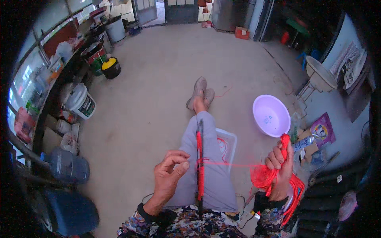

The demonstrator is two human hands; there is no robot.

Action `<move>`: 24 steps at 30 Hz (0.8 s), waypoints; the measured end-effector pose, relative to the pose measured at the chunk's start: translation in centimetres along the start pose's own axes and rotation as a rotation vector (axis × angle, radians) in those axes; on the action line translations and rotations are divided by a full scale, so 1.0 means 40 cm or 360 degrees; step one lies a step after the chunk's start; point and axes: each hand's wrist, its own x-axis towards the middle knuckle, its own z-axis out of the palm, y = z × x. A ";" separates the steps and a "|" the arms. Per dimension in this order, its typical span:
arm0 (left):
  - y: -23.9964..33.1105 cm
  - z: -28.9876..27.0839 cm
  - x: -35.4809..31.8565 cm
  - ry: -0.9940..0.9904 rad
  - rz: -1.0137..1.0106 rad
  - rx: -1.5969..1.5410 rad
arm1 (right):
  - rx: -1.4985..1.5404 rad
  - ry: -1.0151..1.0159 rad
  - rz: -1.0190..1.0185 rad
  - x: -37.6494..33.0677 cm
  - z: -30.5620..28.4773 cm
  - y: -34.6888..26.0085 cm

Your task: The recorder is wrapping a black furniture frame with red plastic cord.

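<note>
A dark, narrow rod (201, 150) runs lengthwise above my lap, with red cord wound (201, 180) along parts of it. My right hand (280, 164) is closed around a bundle of red cord (263, 177), whose loops hang beside the wrist. From that bundle a red strand (234, 164) stretches left to the rod, where it meets a small knot or wrap. My left hand (168, 174) is left of the rod, fingers bent and thumb apart from them. Nothing visible is in it, and it does not touch the rod.
A pale plastic tray (233, 139) with red cord lies beside my leg. Farther right stand a purple basin (271, 115) and a spray can (303, 142). Along the left are a white bucket (81, 101), a water jug (65, 166) and a blue barrel (71, 212).
</note>
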 end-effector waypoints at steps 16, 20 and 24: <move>-0.141 0.032 -0.037 -0.0305 -0.1131 -0.1321 | -0.1520 0.0133 0.0304 -0.050 -0.004 0.218; -0.161 0.070 -0.040 -0.0254 -0.1206 -0.1362 | -0.1537 -0.0044 0.0390 -0.057 0.085 0.279; -0.156 0.133 -0.027 -0.0224 -0.1308 -0.1371 | -0.1294 0.0103 0.0417 -0.065 0.053 0.273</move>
